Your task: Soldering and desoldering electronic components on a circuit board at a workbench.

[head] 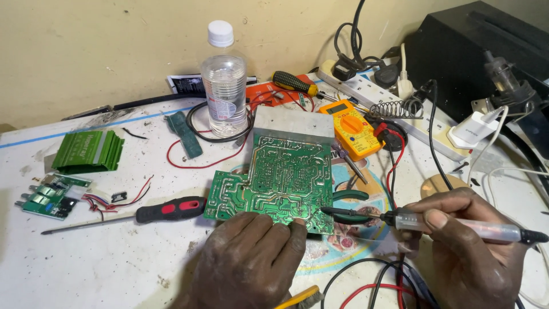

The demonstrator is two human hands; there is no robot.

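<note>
A green circuit board [289,174] lies solder side up in the middle of the white table, with a grey metal heat sink [293,123] along its far edge. A smaller green board [229,194] lies under its left side. My left hand [249,260] rests at the board's near edge, fingertips touching it. My right hand [466,249] grips a soldering iron [457,225] with a clear handle. Its dark tip points left at the board's near right corner.
A red and black screwdriver [154,212] lies left of the boards. Further left sit a small green module [48,197] and a green finned heat sink [87,151]. A plastic bottle [225,83], yellow multimeter [350,129], green-handled pliers [349,197], power strip [394,106] and cables crowd the back and right.
</note>
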